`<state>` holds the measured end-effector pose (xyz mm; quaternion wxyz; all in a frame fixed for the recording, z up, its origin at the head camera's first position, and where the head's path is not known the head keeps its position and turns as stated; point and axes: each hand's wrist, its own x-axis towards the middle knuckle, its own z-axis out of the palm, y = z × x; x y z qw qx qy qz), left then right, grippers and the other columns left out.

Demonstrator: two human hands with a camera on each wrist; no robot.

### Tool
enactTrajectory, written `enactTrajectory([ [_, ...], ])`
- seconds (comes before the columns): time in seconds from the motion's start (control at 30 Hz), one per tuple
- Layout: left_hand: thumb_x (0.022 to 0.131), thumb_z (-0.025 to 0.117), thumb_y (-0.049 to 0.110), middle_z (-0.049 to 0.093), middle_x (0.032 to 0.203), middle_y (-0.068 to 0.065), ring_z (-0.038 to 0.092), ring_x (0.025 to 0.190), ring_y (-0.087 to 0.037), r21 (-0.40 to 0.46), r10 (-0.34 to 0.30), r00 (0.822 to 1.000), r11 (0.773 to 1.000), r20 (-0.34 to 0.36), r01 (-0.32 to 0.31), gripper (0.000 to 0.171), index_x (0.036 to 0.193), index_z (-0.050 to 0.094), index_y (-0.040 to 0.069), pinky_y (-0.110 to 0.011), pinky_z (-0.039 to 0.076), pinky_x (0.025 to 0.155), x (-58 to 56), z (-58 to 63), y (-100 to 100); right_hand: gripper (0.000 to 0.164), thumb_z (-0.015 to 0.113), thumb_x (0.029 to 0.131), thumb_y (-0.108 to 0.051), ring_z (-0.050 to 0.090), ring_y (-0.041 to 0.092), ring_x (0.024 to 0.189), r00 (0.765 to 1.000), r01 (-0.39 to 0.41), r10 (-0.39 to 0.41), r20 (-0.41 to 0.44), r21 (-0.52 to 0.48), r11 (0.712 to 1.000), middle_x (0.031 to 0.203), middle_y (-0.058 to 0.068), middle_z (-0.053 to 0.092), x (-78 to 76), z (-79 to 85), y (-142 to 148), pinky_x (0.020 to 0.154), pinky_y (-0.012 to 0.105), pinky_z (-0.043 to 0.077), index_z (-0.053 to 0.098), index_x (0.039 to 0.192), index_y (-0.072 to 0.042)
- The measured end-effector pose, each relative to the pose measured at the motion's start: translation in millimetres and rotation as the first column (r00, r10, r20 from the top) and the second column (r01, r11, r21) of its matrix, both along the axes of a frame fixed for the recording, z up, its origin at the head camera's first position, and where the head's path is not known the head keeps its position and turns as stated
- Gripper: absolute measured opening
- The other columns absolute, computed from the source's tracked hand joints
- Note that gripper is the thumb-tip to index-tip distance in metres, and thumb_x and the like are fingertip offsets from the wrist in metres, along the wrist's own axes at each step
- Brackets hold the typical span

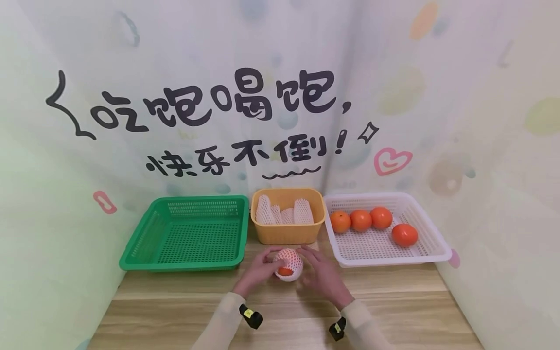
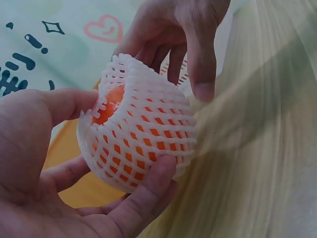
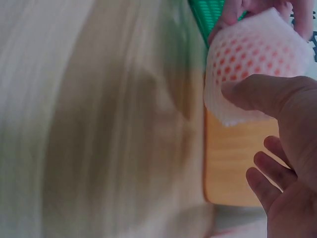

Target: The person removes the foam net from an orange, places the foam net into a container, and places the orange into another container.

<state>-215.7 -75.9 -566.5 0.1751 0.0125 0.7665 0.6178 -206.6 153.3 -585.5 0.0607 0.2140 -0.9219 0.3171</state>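
Note:
A round, shiny orange-red fruit in a white foam net sleeve [image 1: 288, 265] is between the two hands, in front of the yellow bin. My left hand [image 1: 259, 270] grips it, thumb at the net's open edge and fingers curled under the other side, as the left wrist view shows [image 2: 143, 134]. Bare orange skin shows through the opening. On the other side is my right hand [image 1: 323, 277], fingers spread and relaxed. Its thumb [image 3: 257, 94] overlaps the net in the right wrist view, while its other fingers hang away from the fruit.
Behind the hands stands a yellow bin [image 1: 286, 236] holding several white foam nets [image 1: 302, 211]. A green basket [image 1: 183, 266] with nothing in it is at left. The white basket [image 1: 393, 261] at right holds several orange-red fruits [image 1: 404, 235]. A printed curtain [image 1: 210, 58] hangs behind.

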Motion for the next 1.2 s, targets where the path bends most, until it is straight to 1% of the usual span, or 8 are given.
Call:
enactTrajectory([
  [0.1,0.094,0.072,0.046,0.072,0.115,-0.012,0.070,0.086,-0.018,0.024,-0.001,0.999,1.000,0.042,0.000,0.062,0.144,0.055,0.014,-0.043,0.062,0.081,1.9,-6.8,4.3,0.090,0.092,0.073,-0.014,0.049,0.036,0.141,0.999,-0.038,0.038,0.032,-0.005,0.999,0.157,0.010,0.050,1.4,-6.9,-6.1,0.111,0.056,0.047,0.049,0.152,-0.017],
  [0.3,0.097,0.064,0.052,0.072,0.110,-0.010,0.070,0.072,-0.021,-0.017,-0.008,0.997,1.000,0.082,0.009,0.063,0.145,0.054,0.013,-0.038,0.061,0.070,4.1,-13.8,6.1,0.094,0.092,0.075,-0.022,0.048,0.034,0.143,0.994,-0.074,0.075,0.081,-0.022,0.997,0.158,0.008,0.049,2.9,-15.9,-9.3,0.114,0.055,0.045,0.043,0.155,-0.017],
  [0.43,0.097,0.061,0.057,0.071,0.114,-0.011,0.070,0.082,-0.023,0.016,-0.066,0.992,0.998,0.106,0.064,0.071,0.152,0.047,0.013,-0.040,0.062,0.071,3.1,-18.0,-0.5,0.090,0.090,0.078,-0.023,0.049,0.033,0.143,0.989,-0.077,0.085,0.123,-0.073,0.994,0.157,0.007,0.050,1.8,-19.9,-8.1,0.115,0.055,0.043,0.043,0.155,-0.017],
  [0.53,0.097,0.064,0.054,0.067,0.127,-0.014,0.068,0.097,-0.024,0.043,-0.133,0.986,0.991,0.099,0.129,0.074,0.156,0.042,0.015,-0.044,0.062,0.078,1.8,-21.6,-6.2,0.087,0.087,0.081,-0.022,0.049,0.033,0.142,0.982,-0.071,0.090,0.164,-0.119,0.990,0.156,0.009,0.051,0.0,-22.0,-7.9,0.115,0.054,0.043,0.043,0.156,-0.015],
  [0.67,0.091,0.077,0.042,0.052,0.152,-0.015,0.058,0.128,-0.029,0.005,-0.199,0.980,0.980,0.016,0.199,0.083,0.161,0.034,0.026,-0.051,0.054,0.102,2.1,-26.5,-10.7,0.085,0.085,0.085,-0.021,0.054,0.032,0.138,0.964,-0.038,0.083,0.253,-0.178,0.983,0.155,0.011,0.051,-1.0,-23.5,-8.5,0.114,0.051,0.046,0.040,0.157,-0.015],
  [0.8,0.087,0.082,0.032,0.037,0.165,-0.011,0.039,0.150,-0.034,-0.030,-0.198,0.976,0.980,-0.095,0.196,0.086,0.160,0.035,0.035,-0.054,0.035,0.121,3.9,-33.6,-9.2,0.081,0.083,0.087,-0.022,0.059,0.031,0.131,0.950,-0.006,0.073,0.302,-0.217,0.976,0.151,0.013,0.054,-0.4,-23.1,-8.8,0.109,0.049,0.051,0.041,0.155,-0.016],
  [0.97,0.089,0.080,0.026,0.040,0.164,-0.009,0.044,0.146,-0.035,0.002,-0.136,0.975,0.990,-0.178,0.139,0.075,0.154,0.045,0.036,-0.054,0.041,0.117,5.2,-43.1,-3.9,0.079,0.083,0.087,-0.025,0.060,0.030,0.130,0.943,0.000,0.083,0.321,-0.250,0.968,0.149,0.012,0.055,-1.0,-22.7,-9.2,0.107,0.048,0.052,0.043,0.154,-0.016],
  [1.2,0.088,0.081,0.026,0.048,0.158,-0.008,0.049,0.142,-0.033,0.053,-0.076,0.974,0.995,-0.212,0.090,0.069,0.151,0.051,0.025,-0.050,0.047,0.113,6.0,-48.1,5.1,0.083,0.084,0.086,-0.030,0.057,0.030,0.133,0.925,0.038,0.069,0.373,-0.273,0.961,0.156,0.009,0.050,-2.2,-26.3,-7.2,0.108,0.049,0.051,0.041,0.157,-0.025],
])
